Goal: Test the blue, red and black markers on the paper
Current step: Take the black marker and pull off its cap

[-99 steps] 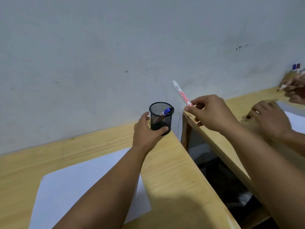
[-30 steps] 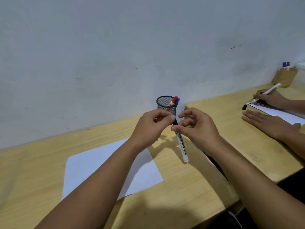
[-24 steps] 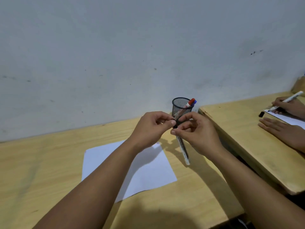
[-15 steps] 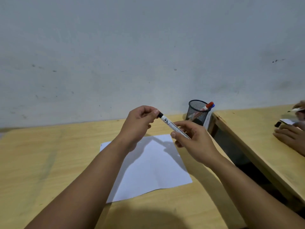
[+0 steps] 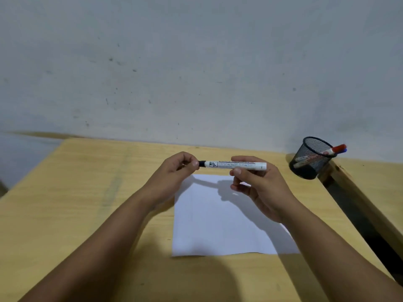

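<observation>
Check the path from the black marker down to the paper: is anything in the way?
Only its own cap. The black marker is held level above the paper by the right hand, and the left hand pinches the cap end. The sheet under it looks bare and unmarked.

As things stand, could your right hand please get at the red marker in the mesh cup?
Probably not yet: the right hand holds the black marker, though nothing blocks the red marker.
</observation>
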